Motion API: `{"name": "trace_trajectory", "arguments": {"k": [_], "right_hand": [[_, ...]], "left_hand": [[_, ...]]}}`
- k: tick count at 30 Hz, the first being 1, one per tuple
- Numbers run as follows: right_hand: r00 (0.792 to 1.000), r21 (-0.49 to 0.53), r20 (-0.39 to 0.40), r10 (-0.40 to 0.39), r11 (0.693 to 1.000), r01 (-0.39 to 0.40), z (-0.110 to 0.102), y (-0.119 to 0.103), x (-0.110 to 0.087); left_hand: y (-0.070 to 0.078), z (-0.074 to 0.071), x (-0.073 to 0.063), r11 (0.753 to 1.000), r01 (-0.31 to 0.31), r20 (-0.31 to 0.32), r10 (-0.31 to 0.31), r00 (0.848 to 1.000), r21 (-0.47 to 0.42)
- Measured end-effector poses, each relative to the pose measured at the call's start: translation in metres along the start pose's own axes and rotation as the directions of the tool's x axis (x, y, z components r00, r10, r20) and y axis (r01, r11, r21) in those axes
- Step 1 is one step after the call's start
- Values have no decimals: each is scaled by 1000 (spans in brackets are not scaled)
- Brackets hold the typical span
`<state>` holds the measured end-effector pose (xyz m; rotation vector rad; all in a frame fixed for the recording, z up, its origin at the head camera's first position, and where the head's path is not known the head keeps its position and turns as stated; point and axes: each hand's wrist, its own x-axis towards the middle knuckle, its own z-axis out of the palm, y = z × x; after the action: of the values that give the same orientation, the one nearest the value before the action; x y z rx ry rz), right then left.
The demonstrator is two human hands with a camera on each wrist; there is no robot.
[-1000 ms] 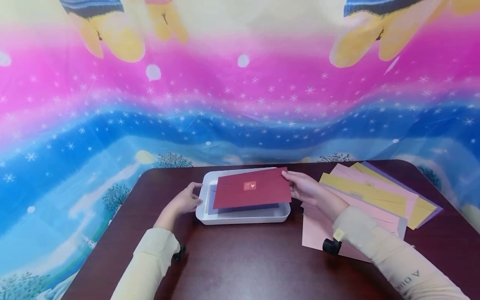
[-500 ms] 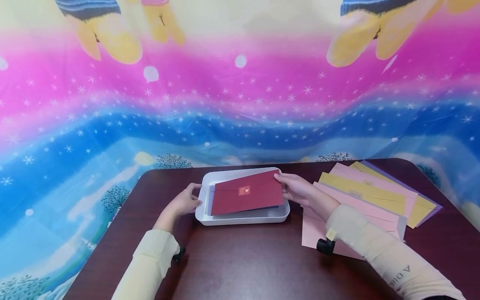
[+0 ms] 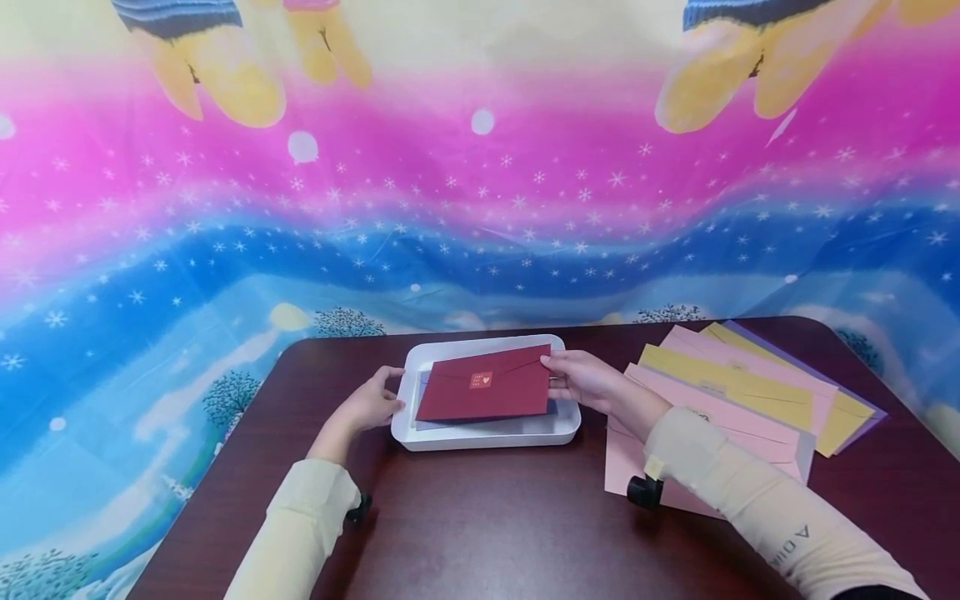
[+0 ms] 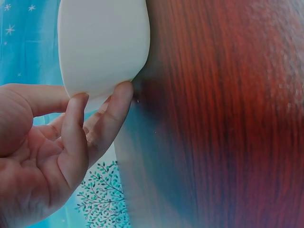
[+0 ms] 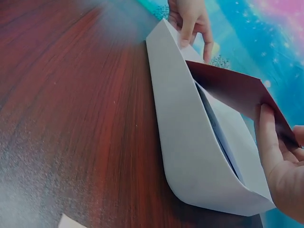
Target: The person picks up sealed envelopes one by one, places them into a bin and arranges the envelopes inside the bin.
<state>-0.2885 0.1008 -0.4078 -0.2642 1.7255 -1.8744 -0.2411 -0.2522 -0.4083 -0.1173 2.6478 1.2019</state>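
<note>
A dark red envelope (image 3: 483,383) with a small heart sticker is tilted over a white tray (image 3: 487,440). My right hand (image 3: 581,379) pinches its right edge, thumb on top and fingers underneath; the right wrist view shows those fingers (image 5: 268,137) below the raised side. Beneath it in the tray lies a grey-purple envelope (image 3: 442,426), mostly covered. My left hand (image 3: 371,400) holds the tray's left end with curled fingers. In the left wrist view its fingertips (image 4: 124,89) touch the tray's outer wall (image 4: 104,42).
To the right, several pink, yellow and purple envelopes (image 3: 727,392) lie fanned on the dark brown table (image 3: 480,525), partly under my right forearm. A printed cloth (image 3: 480,208) hangs behind the table's far edge.
My right hand has moved left and slightly down with the red envelope, shifting it farther over the tray. The left hand and the tray stay almost where they were.
</note>
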Motion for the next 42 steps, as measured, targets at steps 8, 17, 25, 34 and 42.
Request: {"name": "trace_trajectory", "arguments": {"k": [8, 17, 25, 34, 42], "right_hand": [[999, -68, -46, 26, 997, -29, -3, -3, 3], [996, -65, -53, 71, 995, -75, -10, -10, -4], [998, -56, -17, 62, 996, -63, -11, -12, -8], [998, -43, 0, 55, 998, -55, -11, -16, -12], [999, -51, 21, 29, 998, -28, -14, -16, -13]], "left_hand": [[0, 1, -1, 1000, -1, -3, 1, 1000, -1], [-1, 1, 0, 1000, 10, -5, -10, 1000, -8], [-2, 1, 0, 1000, 25, -6, -25, 1000, -6], [0, 0, 1, 1000, 21, -5, -21, 1000, 22], [-1, 0, 1, 1000, 16, -5, -16, 1000, 11]]}}
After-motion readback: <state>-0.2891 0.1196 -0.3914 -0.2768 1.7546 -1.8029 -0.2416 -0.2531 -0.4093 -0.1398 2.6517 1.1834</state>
